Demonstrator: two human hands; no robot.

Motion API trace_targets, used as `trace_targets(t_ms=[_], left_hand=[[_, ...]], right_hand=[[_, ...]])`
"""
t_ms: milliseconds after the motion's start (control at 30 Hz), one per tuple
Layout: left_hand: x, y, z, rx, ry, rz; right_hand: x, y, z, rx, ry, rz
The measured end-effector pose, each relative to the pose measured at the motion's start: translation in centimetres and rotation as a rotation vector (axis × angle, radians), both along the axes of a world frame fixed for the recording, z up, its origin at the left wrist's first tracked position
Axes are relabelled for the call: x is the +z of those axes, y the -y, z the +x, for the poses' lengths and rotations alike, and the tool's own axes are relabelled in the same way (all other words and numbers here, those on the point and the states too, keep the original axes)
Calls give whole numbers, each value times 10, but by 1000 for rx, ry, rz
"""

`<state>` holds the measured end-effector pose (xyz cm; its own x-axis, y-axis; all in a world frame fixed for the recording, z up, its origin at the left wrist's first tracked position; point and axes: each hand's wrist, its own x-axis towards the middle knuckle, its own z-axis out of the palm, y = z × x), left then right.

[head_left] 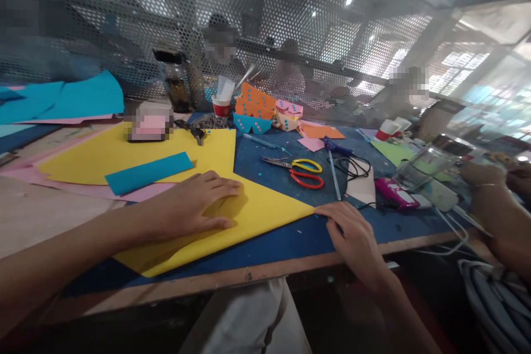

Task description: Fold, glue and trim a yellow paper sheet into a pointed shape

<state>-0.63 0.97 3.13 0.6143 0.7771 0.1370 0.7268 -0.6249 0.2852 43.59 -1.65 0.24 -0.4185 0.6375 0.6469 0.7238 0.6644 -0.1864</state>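
A sheet of yellow paper lies folded over on the blue tabletop, its right end narrowing to a point. My left hand rests flat on the sheet, fingers spread. At the pointed corner, my right hand has its fingers together on the paper's tip. Beyond the sheet are scissors with one yellow and one red handle. A blue paper strip sits on another yellow sheet to the left.
Folded orange and blue paper pieces stand at the back beside a red cup. A bottle, keys and a phone are at the back left. On the right are a magenta device, a glass jar and another person's arm.
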Motion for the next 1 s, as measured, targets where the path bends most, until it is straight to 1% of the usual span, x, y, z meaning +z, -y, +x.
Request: trace_targets(t_ms=[233, 467, 567, 800, 867, 1000], left_hand=[[-14, 2, -5, 19, 7, 49], [-19, 2, -8, 10, 9, 46], [-17, 5, -7, 8, 12, 47], [-3, 10, 2, 16, -6, 10], [-2, 9, 3, 19, -13, 7], [-5, 8, 2, 36, -42, 22]], right_hand=[[0, 1, -2, -7, -13, 2], [2, 0, -1, 7, -19, -22], [1, 0, -1, 12, -32, -22], [1, -1, 0, 11, -24, 4], [1, -1, 1, 9, -19, -1], [0, -1, 3, 8, -31, -24]])
